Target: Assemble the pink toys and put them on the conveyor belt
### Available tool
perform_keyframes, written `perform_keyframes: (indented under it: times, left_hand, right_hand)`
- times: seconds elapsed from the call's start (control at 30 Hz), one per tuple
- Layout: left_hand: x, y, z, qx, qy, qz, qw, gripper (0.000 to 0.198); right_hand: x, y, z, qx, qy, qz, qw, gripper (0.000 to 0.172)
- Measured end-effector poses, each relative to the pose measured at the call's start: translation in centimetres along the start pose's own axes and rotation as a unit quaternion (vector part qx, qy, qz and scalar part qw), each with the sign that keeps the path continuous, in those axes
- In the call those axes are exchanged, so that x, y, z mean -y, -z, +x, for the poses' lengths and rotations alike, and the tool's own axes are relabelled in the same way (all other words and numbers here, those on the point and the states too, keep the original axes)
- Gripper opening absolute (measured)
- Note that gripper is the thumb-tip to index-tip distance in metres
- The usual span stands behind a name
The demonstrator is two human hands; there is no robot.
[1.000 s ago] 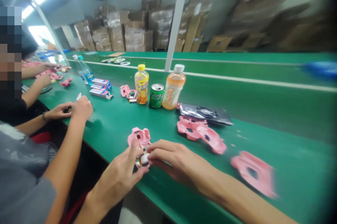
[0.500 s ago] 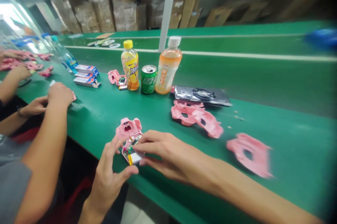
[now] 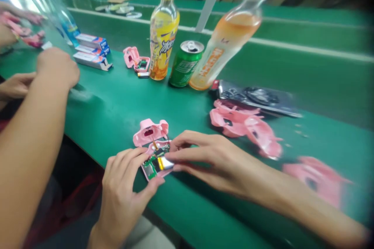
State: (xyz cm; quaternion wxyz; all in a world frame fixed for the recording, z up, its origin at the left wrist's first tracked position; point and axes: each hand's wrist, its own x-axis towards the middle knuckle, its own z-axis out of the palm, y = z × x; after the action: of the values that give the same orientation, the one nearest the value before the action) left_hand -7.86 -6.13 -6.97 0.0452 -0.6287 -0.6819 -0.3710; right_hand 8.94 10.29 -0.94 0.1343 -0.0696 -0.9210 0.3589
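A small pink plastic casing point(image 3: 159, 143) lies opened on the green bench, its cut-out half point(image 3: 150, 132) behind the half with the electronics. Inside sits a green circuit board point(image 3: 150, 168) with thin wires. My left hand point(image 3: 128, 186) grips this casing from the left, fingers on its side and thumb at the near edge. Between the thumb and fingers of my right hand point(image 3: 201, 153) is a silver battery with yellow tape point(image 3: 165, 163), tilted above the right part of the board. My right fingertips partly hide the battery and the casing's right side.
Behind stand a yellow-capped bottle point(image 3: 165, 34), a green can point(image 3: 187, 64) and an orange drink bottle point(image 3: 224, 38). A phone point(image 3: 260, 97) and loose pink shells point(image 3: 242, 124) lie right. Small boxes point(image 3: 92, 52) stand left, near a co-worker's arm point(image 3: 43, 108).
The battery has been raised and shifted right, uncovering the green board beneath. My left hand has closed in on the casing. The view has moved nearer to the bench.
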Motion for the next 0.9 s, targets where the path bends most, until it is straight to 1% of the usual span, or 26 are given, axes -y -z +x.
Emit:
perform_keyframes:
  times: [0.2, 0.33, 0.47, 0.53, 0.63, 0.73, 0.8, 0.9]
  left_hand:
    - [0.7, -0.2, -0.2, 0.0, -0.028, 0.016, 0.999, 0.03]
    - [0.9, -0.3, -0.1, 0.003, -0.045, 0.029, 0.999, 0.032]
    - [0.9, -0.5, 0.1, -0.01, -0.039, 0.034, 0.999, 0.028]
    - [0.9, -0.5, 0.2, -0.007, -0.044, 0.042, 0.998, 0.031]
    - [1.0, -0.4, 0.4, 0.009, -0.064, 0.044, 0.997, 0.035]
    - [1.3, -0.2, 0.5, 0.021, -0.065, 0.041, 0.997, 0.028]
    - [1.6, -0.1, 0.4, 0.019, -0.071, 0.045, 0.996, 0.027]
    - [2.0, -0.2, 0.1, 0.018, -0.092, 0.052, 0.994, 0.029]
  right_hand:
    - [0.1, -0.9, 0.1, 0.056, -0.019, -0.044, 0.997, 0.022]
    - [0.2, -1.0, 0.2, 0.046, -0.031, -0.055, 0.997, 0.022]
    - [0.4, -0.8, 0.4, 0.056, -0.032, -0.071, 0.995, 0.023]
    - [0.7, -0.8, 0.6, 0.06, -0.03, -0.097, 0.993, 0.026]
    - [1.6, -1.3, 0.9, 0.023, -0.021, -0.178, 0.983, 0.029]
    - [2.5, -2.1, 0.5, -0.01, -0.011, -0.253, 0.967, 0.027]
    - [3.0, -2.6, -0.2, -0.009, -0.025, -0.274, 0.961, 0.025]
    - [3.2, -3.7, -1.2, -0.019, -0.05, -0.262, 0.964, 0.024]
